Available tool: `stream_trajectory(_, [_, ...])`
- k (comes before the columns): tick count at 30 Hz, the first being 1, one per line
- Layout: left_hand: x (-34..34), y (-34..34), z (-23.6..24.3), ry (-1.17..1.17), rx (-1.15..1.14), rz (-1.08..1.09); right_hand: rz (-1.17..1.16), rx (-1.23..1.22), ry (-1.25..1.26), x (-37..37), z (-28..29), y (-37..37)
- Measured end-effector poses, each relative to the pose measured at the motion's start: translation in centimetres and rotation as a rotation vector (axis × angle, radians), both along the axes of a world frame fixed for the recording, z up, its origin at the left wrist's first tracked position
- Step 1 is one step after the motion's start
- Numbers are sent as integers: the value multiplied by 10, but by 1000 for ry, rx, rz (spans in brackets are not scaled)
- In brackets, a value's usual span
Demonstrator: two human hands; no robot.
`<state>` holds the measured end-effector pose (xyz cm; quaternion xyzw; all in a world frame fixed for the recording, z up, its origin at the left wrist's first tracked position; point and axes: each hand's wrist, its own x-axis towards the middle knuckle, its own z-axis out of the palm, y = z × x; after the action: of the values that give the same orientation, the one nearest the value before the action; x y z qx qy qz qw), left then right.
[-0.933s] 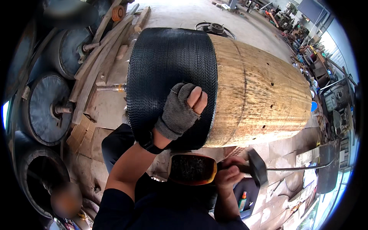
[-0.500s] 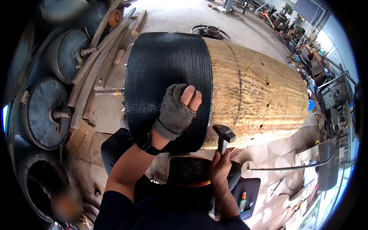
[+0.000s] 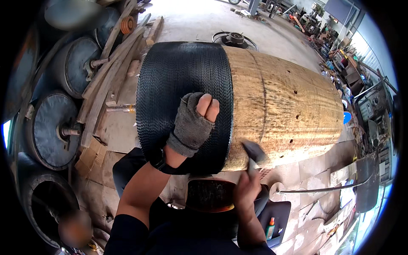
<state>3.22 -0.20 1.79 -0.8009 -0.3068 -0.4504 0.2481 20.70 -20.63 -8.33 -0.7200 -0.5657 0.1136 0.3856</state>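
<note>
A large horizontal drum has a pale wooden surface point(image 3: 284, 106) on the right and a black, finely ridged winding point(image 3: 178, 68) round its left part. My left hand point(image 3: 191, 123), in a grey fingerless glove, lies on the winding with fingers curled; whatever they grip is hidden. My right hand point(image 3: 246, 189) grips a hammer, whose blurred head point(image 3: 254, 151) is over the lower part of the wood, just right of the winding. Below the drum, by my right hand, sits a dark container point(image 3: 209, 191) with a yellowish rim.
Metal rollers point(image 3: 51, 127) and long timber planks point(image 3: 110, 68) line the left. A metal wheel point(image 3: 236, 39) lies on the floor beyond the drum. Cluttered machinery point(image 3: 369, 106) fills the right side. A spray bottle point(image 3: 270, 229) stands at lower right, near a long rod point(image 3: 323, 188).
My right hand has raised the hammer from low at the right, beside the container, up and leftward to the drum's lower edge. My left hand stays on the winding. The drum appears slightly lower in view.
</note>
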Motion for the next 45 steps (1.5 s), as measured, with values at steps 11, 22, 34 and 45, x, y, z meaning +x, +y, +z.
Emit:
stream_trajectory(11, [4,13,10,6,-57,60,-141,75,-69,-11,16,21])
stream_trajectory(22, [30,-77,-48,-246,-404,-430,-137,7,268,-8,8,-4])
stream_trajectory(34, [45,-85,-25,-212,-657,-286,-70,79,292,-7,18,-7])
stream_trajectory(45, [50,-81,-19,-104,-501,-207,-39,139,284,0,24,-10])
